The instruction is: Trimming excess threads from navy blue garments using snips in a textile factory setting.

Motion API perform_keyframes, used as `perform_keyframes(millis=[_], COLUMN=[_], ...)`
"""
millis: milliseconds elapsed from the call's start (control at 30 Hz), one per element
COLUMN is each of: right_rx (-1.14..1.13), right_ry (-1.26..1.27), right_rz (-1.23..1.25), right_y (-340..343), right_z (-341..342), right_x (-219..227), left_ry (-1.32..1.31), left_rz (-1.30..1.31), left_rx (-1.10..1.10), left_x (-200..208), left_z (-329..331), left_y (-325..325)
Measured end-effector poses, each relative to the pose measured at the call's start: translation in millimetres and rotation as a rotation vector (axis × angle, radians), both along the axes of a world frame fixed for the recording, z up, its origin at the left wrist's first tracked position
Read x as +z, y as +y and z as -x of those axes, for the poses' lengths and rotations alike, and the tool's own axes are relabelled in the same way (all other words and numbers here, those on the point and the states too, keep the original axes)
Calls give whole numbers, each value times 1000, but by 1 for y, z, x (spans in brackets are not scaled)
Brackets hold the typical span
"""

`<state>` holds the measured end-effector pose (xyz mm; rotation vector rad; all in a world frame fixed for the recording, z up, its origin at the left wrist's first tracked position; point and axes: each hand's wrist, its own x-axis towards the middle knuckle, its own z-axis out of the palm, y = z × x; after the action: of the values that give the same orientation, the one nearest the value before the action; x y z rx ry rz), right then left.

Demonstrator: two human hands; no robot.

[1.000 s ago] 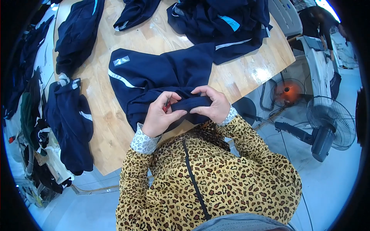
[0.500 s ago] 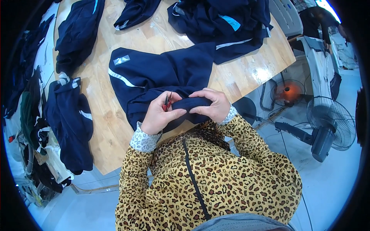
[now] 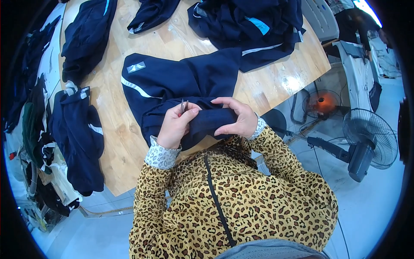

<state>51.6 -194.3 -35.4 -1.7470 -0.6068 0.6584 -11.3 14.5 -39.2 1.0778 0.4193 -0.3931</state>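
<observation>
A navy garment (image 3: 185, 80) with a white stripe and a small clear-looking sticker is spread on the table in front of me, its near edge bunched and folded. My left hand (image 3: 172, 127) is closed, thumb pressed to its fingers at the left end of the folded band. Small thread snips (image 3: 183, 106) with red handles are tucked in that hand, blades pointing up. On the band's right end sits my right hand (image 3: 243, 117), thumb below and fingers above, curved round the cloth. What the left fingertips pinch underneath is hidden.
Several other navy garments lie about the wooden table (image 3: 120, 142): a heap (image 3: 250, 26) at the far right, a folded piece (image 3: 79, 138) at the left. A standing fan (image 3: 366, 142) and a glowing orange heater (image 3: 321, 101) stand on the right.
My left thumb has moved up and closed over the fingers, turning the snips more upright. My right thumb and fingers have spread wider apart, and more of the folded band shows between the hands.
</observation>
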Motion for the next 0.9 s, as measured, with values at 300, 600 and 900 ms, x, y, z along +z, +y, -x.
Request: perform_keyframes(millis=[300, 600, 900], right_rx=[28, -27, -48], right_ry=[-59, -286, -308], right_rz=[18, -3, -55], right_y=[-3, 7, 11], right_z=[-1, 3, 4], right_x=[0, 3, -5], left_ry=[-70, -286, -663], left_rz=[42, -187, -658], left_rx=[27, -46, -4], left_x=[-7, -9, -12], left_z=[3, 8, 5], left_y=[4, 1, 3])
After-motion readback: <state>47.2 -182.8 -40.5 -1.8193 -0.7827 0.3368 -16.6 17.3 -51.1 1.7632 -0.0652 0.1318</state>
